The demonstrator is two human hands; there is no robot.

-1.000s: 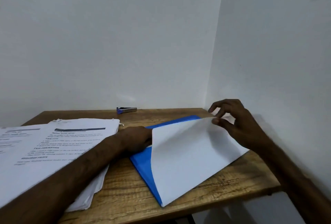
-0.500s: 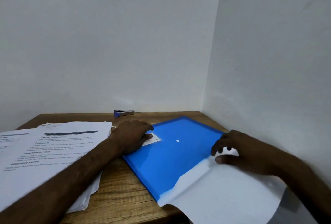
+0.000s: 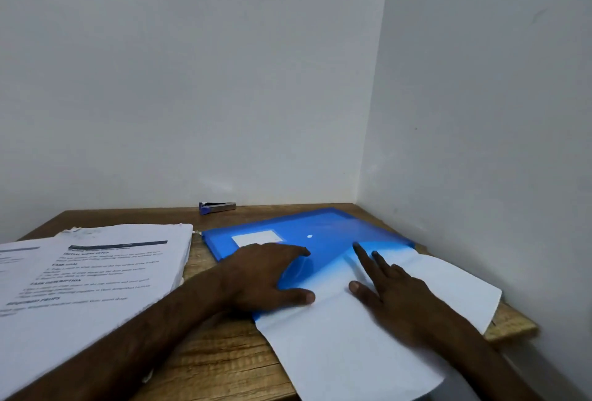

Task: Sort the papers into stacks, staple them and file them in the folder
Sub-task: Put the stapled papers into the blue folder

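Here both hands lay flat and spread, left hand (image 3: 272, 275) on blue folder (image 3: 323, 230), right hand (image 3: 394, 288) on white sheets (image 3: 346, 349) sticking out of it.

My arms are bare from the frame edge to the wrists: no sleeve, watch, band or glove on either. My left hand (image 3: 269, 275) carries no ring that I can see, nor does my right hand (image 3: 389, 288). Short nails show on both thumbs. Fine hair runs along my left forearm (image 3: 134, 333).
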